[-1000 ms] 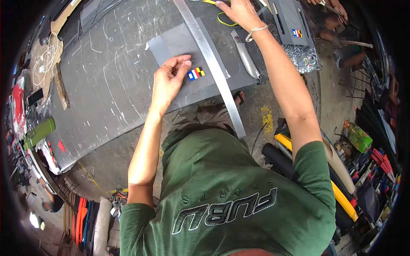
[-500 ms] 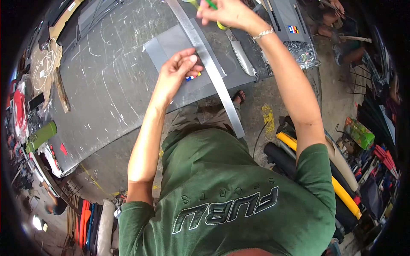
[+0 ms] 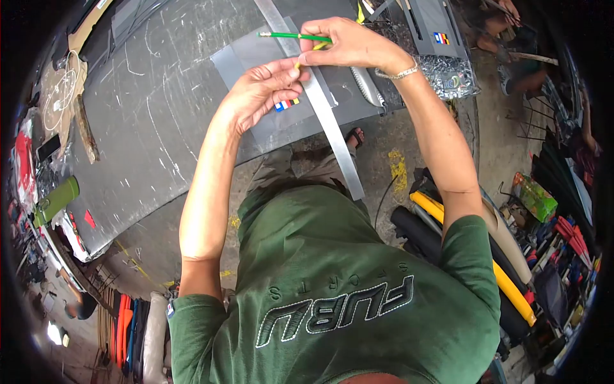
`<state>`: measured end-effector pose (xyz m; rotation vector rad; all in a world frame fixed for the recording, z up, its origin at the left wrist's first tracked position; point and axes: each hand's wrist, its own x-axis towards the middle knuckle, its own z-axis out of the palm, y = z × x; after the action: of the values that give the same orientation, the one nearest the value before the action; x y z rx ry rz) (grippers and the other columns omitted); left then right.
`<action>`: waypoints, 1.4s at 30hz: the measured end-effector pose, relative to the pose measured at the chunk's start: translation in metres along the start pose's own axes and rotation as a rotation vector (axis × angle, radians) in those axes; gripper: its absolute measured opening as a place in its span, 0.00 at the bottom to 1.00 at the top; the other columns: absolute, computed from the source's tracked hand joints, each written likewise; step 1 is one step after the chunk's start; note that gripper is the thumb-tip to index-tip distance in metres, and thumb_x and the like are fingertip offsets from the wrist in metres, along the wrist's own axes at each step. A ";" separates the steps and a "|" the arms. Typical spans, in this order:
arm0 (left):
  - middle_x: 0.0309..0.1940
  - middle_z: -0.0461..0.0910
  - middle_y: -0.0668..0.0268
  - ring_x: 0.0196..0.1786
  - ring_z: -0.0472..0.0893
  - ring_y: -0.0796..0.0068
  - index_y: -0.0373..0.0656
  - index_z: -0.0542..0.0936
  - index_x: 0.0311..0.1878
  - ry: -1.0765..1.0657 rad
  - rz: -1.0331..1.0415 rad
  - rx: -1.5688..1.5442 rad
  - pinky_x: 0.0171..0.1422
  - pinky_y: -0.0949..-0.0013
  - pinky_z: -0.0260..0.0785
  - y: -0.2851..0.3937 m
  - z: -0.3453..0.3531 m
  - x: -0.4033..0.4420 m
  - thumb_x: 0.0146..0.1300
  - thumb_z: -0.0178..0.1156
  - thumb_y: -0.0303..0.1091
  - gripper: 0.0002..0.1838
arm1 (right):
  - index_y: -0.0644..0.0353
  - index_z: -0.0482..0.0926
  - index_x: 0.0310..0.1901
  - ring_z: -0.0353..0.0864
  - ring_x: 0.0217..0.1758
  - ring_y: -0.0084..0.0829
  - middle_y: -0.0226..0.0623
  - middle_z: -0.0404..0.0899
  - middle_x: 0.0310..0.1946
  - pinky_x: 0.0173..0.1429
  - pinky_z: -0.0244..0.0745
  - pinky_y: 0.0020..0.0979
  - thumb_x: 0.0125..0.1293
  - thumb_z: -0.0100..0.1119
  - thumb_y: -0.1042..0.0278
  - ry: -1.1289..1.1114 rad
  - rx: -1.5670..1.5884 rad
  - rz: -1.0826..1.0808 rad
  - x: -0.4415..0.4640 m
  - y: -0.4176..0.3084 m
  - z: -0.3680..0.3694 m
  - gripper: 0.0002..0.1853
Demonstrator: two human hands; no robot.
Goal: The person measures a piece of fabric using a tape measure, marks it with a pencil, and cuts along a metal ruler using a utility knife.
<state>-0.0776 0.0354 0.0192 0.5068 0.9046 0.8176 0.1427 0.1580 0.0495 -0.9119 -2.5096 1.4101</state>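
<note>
My right hand (image 3: 348,45) is closed around a green pencil (image 3: 281,35), which points left across the metal ruler. Its fingertips meet those of my left hand (image 3: 265,89) at a small yellow tip (image 3: 297,65), whose kind I cannot make out. My left thumb and finger are pinched at that tip. Beneath both hands, the long metal ruler (image 3: 329,128) crosses grey sheet material (image 3: 233,61) and juts past the table edge. A small multicoloured patch (image 3: 284,104) shows on the sheet below my left hand.
The dark, scratched table (image 3: 134,141) extends left. A knife-like tool with a grey serrated part (image 3: 368,86) lies right of the ruler. Another grey piece with a patch (image 3: 425,29) and clear plastic (image 3: 448,77) lie beyond. Rolls (image 3: 505,288) stand at right; another person's hand (image 3: 510,9) shows at upper right.
My right hand has come down and left, bringing the green pencil over the ruler and its fingertips to my left hand. My left hand has shifted slightly up and is now pinched at the yellow tip.
</note>
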 end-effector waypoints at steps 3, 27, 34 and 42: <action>0.50 0.89 0.62 0.46 0.87 0.77 0.35 0.83 0.65 0.106 -0.009 0.199 0.54 0.73 0.84 -0.020 0.001 -0.002 0.75 0.67 0.34 0.20 | 0.61 0.86 0.44 0.86 0.36 0.38 0.41 0.86 0.31 0.46 0.78 0.39 0.65 0.70 0.53 0.031 -0.027 0.021 -0.020 0.005 0.009 0.18; 0.18 0.85 0.66 0.24 0.86 0.75 0.41 0.90 0.33 0.458 0.020 1.023 0.37 0.66 0.78 -0.056 0.037 0.013 0.66 0.71 0.44 0.15 | 0.59 0.87 0.43 0.88 0.43 0.52 0.48 0.87 0.33 0.48 0.81 0.52 0.69 0.66 0.62 0.286 -0.541 0.161 -0.072 0.022 0.062 0.10; 0.19 0.86 0.66 0.24 0.86 0.76 0.40 0.91 0.34 0.483 -0.025 1.018 0.38 0.67 0.78 -0.054 0.041 0.014 0.65 0.72 0.46 0.16 | 0.57 0.87 0.43 0.88 0.41 0.52 0.48 0.87 0.31 0.47 0.82 0.52 0.70 0.66 0.62 0.300 -0.554 0.167 -0.070 0.022 0.062 0.09; 0.21 0.87 0.67 0.24 0.86 0.78 0.40 0.91 0.34 0.484 -0.045 1.002 0.38 0.69 0.79 -0.052 0.044 0.013 0.65 0.71 0.46 0.17 | 0.56 0.87 0.43 0.88 0.41 0.52 0.48 0.86 0.30 0.47 0.82 0.52 0.69 0.66 0.63 0.311 -0.512 0.164 -0.071 0.023 0.060 0.08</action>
<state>-0.0143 0.0123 0.0003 1.1746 1.7733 0.3916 0.1875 0.0833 0.0098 -1.3251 -2.6265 0.5822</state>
